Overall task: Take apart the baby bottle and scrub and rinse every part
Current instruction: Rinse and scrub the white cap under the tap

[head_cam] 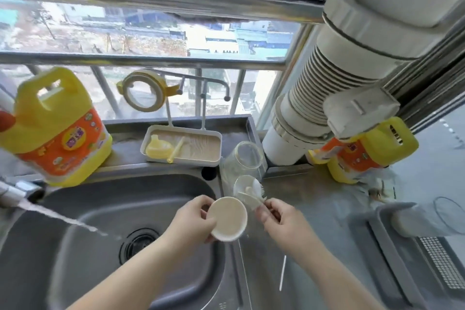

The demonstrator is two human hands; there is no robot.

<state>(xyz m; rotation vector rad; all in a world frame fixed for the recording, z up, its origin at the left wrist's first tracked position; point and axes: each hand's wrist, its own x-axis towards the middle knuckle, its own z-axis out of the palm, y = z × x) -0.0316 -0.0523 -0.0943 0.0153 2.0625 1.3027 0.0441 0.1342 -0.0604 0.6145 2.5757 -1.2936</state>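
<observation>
Fig.: bottle apart; cap under scrub at sink edge.

L hand (193, 219): fingers curled round cream cap (228, 219), held over sink (75, 209) rim. R hand (279, 219): fingers pinch brush handle (254, 202), bristle head resting in a clear dome part (245, 187) just beyond. Glass bottle body (241, 161) lies tipped on counter behind; yellow nipple (156, 148) & straw (176, 150) sit in drying tray (214, 156), collar ring (144, 90) hangs on rack. Tap stream (63, 219) runs. Judged: disassembly done, approx. 3 parts cleaned; cap, dome, body left to scrub/rinse.
</observation>
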